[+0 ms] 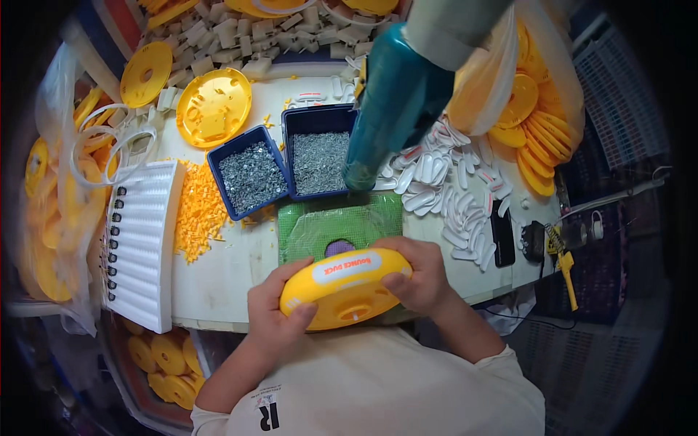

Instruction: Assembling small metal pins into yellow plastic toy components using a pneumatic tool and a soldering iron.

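Both hands hold a round yellow plastic housing [347,291] at the near edge of the table, tilted so its rim faces up. A white oval plate with red print is set into that rim. My left hand [278,309] grips the left end, thumb on the near face. My right hand [419,276] closes round the right end, its thumb also pressed on the near face. Behind the housing lies a green mat [309,221] under clear film, with a purple patch in the middle. A teal power screwdriver [396,105] hangs over the table, its lower end near the mat.
Two blue bins of screws, a small one [229,213] and a larger one [320,111], stand behind the mat. Orange plastic bits [195,214] and a white ridged tray [145,243] lie left. White handle-like pieces [465,221] and a black phone [502,236] are right.
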`<state>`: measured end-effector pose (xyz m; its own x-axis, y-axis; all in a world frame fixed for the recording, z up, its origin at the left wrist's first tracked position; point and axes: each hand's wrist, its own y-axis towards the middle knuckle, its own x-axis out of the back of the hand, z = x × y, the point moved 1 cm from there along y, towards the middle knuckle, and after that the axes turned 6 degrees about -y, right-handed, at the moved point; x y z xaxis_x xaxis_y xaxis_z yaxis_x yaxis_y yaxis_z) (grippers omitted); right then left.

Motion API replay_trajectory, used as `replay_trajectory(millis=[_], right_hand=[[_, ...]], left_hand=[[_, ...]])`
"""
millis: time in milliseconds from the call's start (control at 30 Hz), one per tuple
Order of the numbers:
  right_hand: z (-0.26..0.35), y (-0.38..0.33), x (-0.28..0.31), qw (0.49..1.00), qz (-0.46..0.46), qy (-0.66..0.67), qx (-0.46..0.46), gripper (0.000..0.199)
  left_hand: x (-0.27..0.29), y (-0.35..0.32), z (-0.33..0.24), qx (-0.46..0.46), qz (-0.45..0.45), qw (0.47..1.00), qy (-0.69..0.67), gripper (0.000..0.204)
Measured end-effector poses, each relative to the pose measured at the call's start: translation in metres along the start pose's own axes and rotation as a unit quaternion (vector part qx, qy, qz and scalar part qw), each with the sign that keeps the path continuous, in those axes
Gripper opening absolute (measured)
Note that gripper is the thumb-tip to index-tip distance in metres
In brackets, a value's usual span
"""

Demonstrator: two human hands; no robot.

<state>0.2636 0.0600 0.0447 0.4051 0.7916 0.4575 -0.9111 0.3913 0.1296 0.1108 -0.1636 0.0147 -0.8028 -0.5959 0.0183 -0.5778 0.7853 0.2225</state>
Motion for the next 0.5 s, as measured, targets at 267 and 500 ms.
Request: replay_trajectory(millis=[267, 500], right_hand=[[0.021, 0.023, 0.043, 0.97, 0.091, -0.128, 0.185, 0.057], [-0.034, -0.027, 0.002, 0.884, 0.072, -0.384, 0.257, 0.034]], left_hand=[[0.042, 0.07, -0.052, -0.157, 0.225, 0.927, 0.257, 0.071], [0.03, 0.018, 0.017, -0.237, 0.28, 0.83, 0.419, 0.03]])
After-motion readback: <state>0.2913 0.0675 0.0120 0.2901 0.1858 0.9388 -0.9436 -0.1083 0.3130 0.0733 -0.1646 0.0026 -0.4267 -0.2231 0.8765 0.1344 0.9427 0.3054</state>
